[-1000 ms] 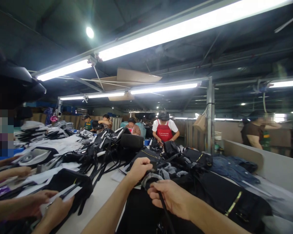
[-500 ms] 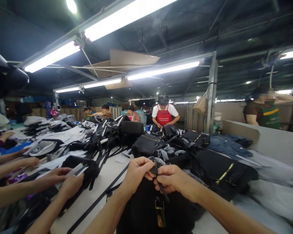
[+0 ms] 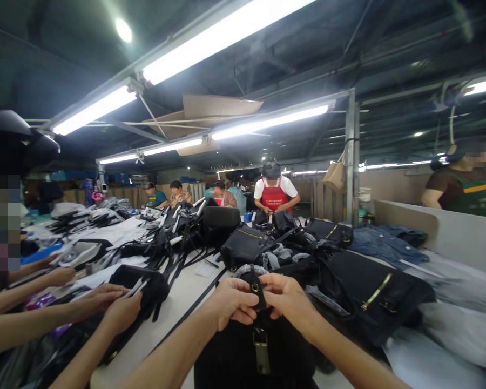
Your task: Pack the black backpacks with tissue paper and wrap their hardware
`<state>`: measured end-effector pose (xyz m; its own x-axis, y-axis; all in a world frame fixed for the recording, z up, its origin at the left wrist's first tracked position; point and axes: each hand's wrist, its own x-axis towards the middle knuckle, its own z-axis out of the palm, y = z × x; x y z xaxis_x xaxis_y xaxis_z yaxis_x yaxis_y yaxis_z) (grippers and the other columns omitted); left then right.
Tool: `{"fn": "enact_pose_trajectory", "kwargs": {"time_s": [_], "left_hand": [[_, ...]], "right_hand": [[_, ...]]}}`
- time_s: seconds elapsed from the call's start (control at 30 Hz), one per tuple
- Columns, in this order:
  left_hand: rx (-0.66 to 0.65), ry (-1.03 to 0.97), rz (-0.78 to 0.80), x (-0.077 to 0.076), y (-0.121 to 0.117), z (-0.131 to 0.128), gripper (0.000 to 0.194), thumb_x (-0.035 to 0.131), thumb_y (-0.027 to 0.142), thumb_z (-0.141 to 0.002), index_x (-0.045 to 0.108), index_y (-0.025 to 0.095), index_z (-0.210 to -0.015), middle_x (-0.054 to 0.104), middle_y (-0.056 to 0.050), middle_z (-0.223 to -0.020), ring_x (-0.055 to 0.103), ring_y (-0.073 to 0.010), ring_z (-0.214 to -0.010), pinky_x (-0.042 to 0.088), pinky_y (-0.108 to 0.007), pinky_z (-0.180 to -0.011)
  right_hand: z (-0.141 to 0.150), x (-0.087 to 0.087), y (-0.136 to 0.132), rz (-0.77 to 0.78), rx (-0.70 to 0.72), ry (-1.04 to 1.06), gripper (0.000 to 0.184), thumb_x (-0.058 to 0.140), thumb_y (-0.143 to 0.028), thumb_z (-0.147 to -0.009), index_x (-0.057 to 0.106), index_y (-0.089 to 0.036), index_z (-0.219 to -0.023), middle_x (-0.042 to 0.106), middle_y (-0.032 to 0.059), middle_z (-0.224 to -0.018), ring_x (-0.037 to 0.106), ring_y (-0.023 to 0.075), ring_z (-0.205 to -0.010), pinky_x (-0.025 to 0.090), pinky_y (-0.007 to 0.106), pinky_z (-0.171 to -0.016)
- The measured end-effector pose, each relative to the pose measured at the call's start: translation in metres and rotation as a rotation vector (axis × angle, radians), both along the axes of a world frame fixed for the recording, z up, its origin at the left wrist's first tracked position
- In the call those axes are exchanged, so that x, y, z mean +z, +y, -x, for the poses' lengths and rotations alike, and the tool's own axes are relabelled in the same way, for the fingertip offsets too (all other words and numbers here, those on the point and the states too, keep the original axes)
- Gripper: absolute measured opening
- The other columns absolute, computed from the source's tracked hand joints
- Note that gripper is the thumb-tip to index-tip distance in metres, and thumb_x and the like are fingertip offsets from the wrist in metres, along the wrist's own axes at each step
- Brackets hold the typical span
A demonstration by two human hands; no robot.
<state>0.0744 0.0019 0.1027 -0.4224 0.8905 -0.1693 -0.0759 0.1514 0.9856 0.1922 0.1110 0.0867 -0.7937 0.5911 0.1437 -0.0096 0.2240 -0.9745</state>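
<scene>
A black bag stands right before me, with a gold buckle on its front. Above that buckle, both hands pinch a short black strap that carries a small gold fitting. My left hand grips it from the left, thumb lying on its face and fingers curled beneath. From the other side, my right hand closes thumb and fingers on the strap's right edge. Crumpled grey wrapping shows just behind the strap. The fingertips partly hide the strap's lower end.
To the right lies a black bag with a gold zip, beside clear plastic wrapping. More black bags are heaped ahead. At left, a co-worker's hands hold white strips over a black bag. A person in a red apron works opposite.
The strap has turned so its face and gold fitting show, and its loose end no longer hangs down toward the buckle. Both hands have shifted slightly. The view has tilted a little.
</scene>
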Motion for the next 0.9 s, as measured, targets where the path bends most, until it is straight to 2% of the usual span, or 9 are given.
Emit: {"fn": "enact_pose_trajectory", "kwargs": {"time_s": [0.17,0.27,0.33,0.43,0.53,0.73,0.9], "left_hand": [[0.032,0.08,0.034,0.0,0.007,-0.001,0.014,0.067,0.012,-0.051,0.061,0.013,-0.063,0.067,-0.005,-0.058,0.056,-0.0098,-0.042,0.041,-0.016,-0.034],[0.096,0.132,0.003,-0.006,0.011,-0.005,0.012,0.062,0.009,-0.051,0.056,0.015,-0.06,0.06,0.001,-0.047,0.05,-0.0078,-0.038,0.035,-0.014,-0.033],[0.122,0.146,-0.015,-0.009,0.012,-0.007,0.012,0.061,0.01,-0.052,0.054,0.016,-0.059,0.055,0.004,-0.042,0.046,-0.0064,-0.037,0.033,-0.013,-0.034],[0.08,0.112,0.003,-0.009,0.01,-0.008,0.013,0.065,0.014,-0.053,0.055,0.016,-0.062,0.062,0.001,-0.054,0.05,-0.0062,-0.041,0.038,-0.014,-0.037],[0.001,0.072,0.045,-0.005,0.008,-0.008,0.02,0.07,0.021,-0.053,0.06,0.014,-0.069,0.068,-0.005,-0.067,0.056,-0.0087,-0.047,0.044,-0.018,-0.042],[-0.058,0.098,0.081,-0.002,0.009,-0.007,0.017,0.066,0.017,-0.049,0.061,0.013,-0.065,0.065,-0.005,-0.058,0.053,-0.0085,-0.042,0.042,-0.017,-0.038],[-0.052,0.13,0.058,-0.007,0.011,-0.007,0.014,0.057,0.018,-0.051,0.058,0.015,-0.064,0.056,0.002,-0.048,0.043,-0.0062,-0.035,0.033,-0.016,-0.034]], "right_hand": [[0.001,-0.011,0.004,-0.085,-0.041,0.035,0.04,0.062,-0.031,-0.062,0.064,-0.016,-0.099,0.066,-0.0017,-0.063,0.059,0.0138,-0.055,0.04,0.019,-0.041],[-0.001,-0.015,0.006,-0.144,-0.093,0.075,0.036,0.06,-0.025,-0.063,0.064,-0.016,-0.098,0.065,-0.0033,-0.06,0.058,0.0126,-0.055,0.04,0.019,-0.044],[-0.003,-0.016,0.008,-0.146,-0.116,0.063,0.04,0.059,-0.022,-0.063,0.063,-0.016,-0.102,0.063,-0.0043,-0.059,0.057,0.0123,-0.054,0.039,0.02,-0.044],[-0.006,-0.014,0.009,-0.099,-0.107,0.021,0.048,0.06,-0.025,-0.063,0.06,-0.017,-0.111,0.065,-0.0033,-0.063,0.06,0.0143,-0.057,0.036,0.019,-0.04],[-0.007,-0.014,0.011,-0.097,-0.097,0.013,0.046,0.064,-0.03,-0.065,0.062,-0.018,-0.11,0.069,-0.0014,-0.068,0.062,0.0152,-0.059,0.036,0.02,-0.041],[-0.005,-0.02,0.015,-0.085,-0.082,0.02,0.042,0.062,-0.025,-0.065,0.06,-0.019,-0.107,0.068,-0.0024,-0.066,0.063,0.0154,-0.062,0.039,0.02,-0.042],[-0.01,-0.007,0.006,0.037,-0.022,0.067,0.036,0.065,-0.024,-0.059,0.055,-0.02,-0.094,0.06,-0.0064,-0.059,0.06,0.0136,-0.059,0.043,0.021,-0.047]]}}
